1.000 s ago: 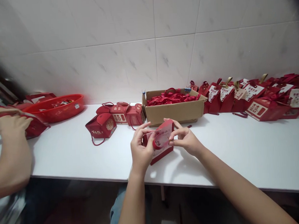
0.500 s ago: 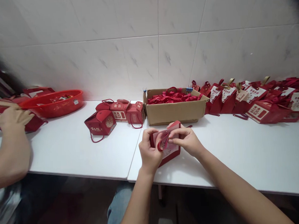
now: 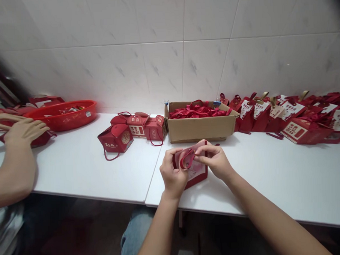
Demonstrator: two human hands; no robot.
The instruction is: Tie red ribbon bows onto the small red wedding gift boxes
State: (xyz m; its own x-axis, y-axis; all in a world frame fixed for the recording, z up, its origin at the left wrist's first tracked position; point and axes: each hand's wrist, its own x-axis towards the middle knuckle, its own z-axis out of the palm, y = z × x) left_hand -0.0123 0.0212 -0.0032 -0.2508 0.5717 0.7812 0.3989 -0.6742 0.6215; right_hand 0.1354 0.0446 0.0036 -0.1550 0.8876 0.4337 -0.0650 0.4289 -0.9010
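A red gift box (image 3: 199,175) with a pale printed front stands tilted near the table's front edge, between my hands. My left hand (image 3: 173,171) is closed around its left side. A looped red ribbon (image 3: 183,162) sticks up at the box's top. My right hand (image 3: 213,160) pinches the ribbon's end between thumb and fingertips. Right behind the box is a cardboard box (image 3: 201,129) filled with red ribbons (image 3: 199,110).
Several small red boxes with cord handles (image 3: 116,139) stand to the left. Many red gift boxes with tags (image 3: 261,110) line the wall at right. At far left, a co-worker's hand (image 3: 20,132) handles a red box beside a red plastic basin (image 3: 68,122).
The ribbon loop looks rounder and more open above the box. My hands keep their holds with small shifts. The co-worker's hand at left has spread flatter over its box.
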